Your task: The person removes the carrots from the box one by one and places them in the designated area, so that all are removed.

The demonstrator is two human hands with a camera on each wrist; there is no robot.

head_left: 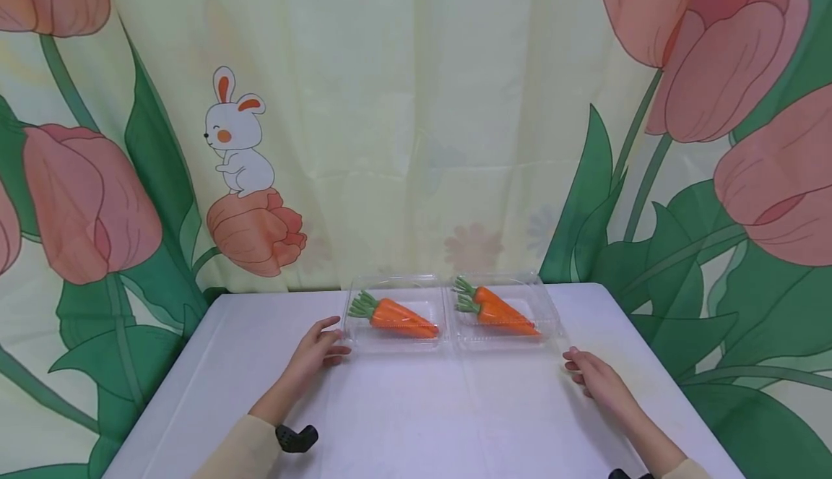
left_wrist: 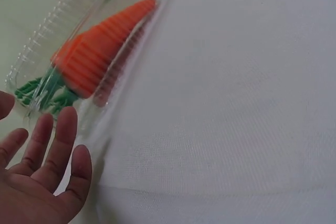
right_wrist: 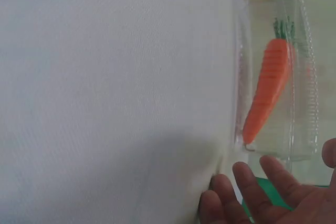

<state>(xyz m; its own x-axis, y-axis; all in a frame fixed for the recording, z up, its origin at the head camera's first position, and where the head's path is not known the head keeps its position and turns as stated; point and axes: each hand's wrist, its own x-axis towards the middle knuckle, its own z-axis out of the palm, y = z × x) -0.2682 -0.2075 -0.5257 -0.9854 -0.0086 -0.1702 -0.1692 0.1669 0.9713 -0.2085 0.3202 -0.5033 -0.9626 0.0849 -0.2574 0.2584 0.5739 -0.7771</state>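
Two clear plastic boxes stand side by side at the far edge of the white table. In the left box (head_left: 360,334) lie orange carrots (head_left: 396,318) with green tops, overlapping each other. The right box (head_left: 464,331) holds two more carrots (head_left: 497,311), their tips pointing to the right. My left hand (head_left: 313,352) is at the left box's left side, fingers spread and loosely bent, fingertips right by its wall. Off the right box's front right corner is my right hand (head_left: 601,381), fingers relaxed, nothing in them. In the right wrist view, its fingertips (right_wrist: 273,165) lie just beyond the box's end.
The white tabletop (head_left: 416,407) stretches from the boxes toward me. Behind its far edge hangs a curtain (head_left: 416,139) printed with tulips and a rabbit. A black device (head_left: 296,438) is on the left wrist, and part of another shows at the right wrist.
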